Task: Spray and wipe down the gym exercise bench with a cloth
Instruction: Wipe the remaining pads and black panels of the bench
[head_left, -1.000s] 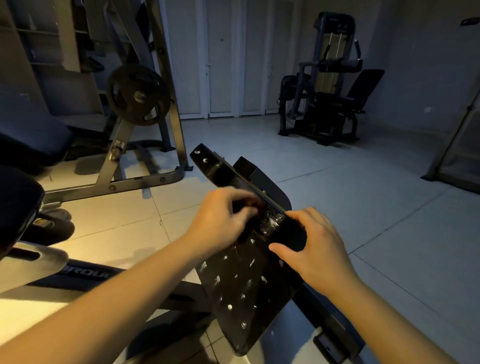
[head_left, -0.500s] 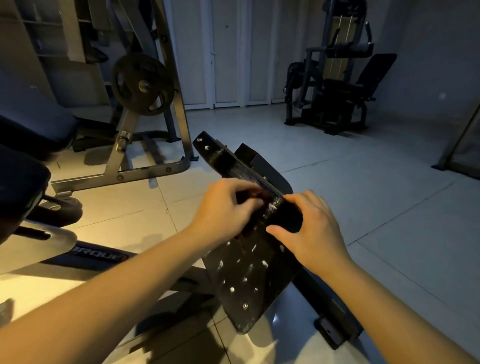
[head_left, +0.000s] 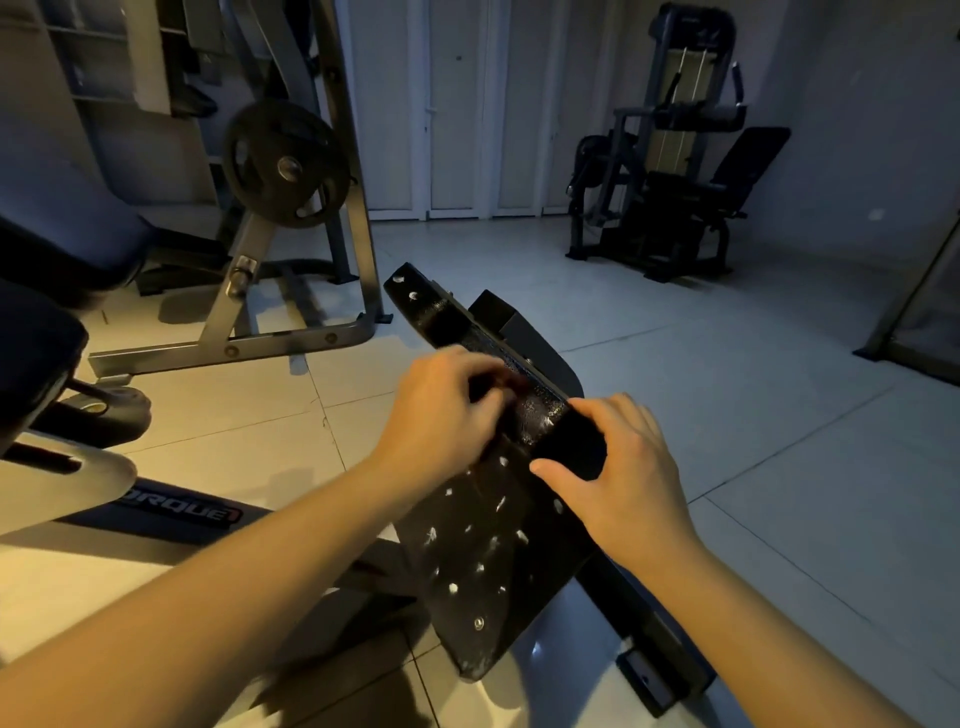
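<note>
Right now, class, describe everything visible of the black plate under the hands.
The black plate looks like textured metal, flecked with pale spots and bent near its top. It tilts on a dark frame above the tiled floor. The left hand curls, blurred, on the bend; the right hand grips its right edge.

left hand (head_left: 441, 410) bare | right hand (head_left: 618, 478) bare | forearms (head_left: 218, 587) bare to frame edge

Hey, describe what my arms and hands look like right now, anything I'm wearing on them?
Both arms are bare as far as the frame shows: no sleeve on the left forearm or the right forearm. The left hand and right hand wear no gloves. No watch, bracelet or ring shows, though the left hand is motion-blurred.
</note>
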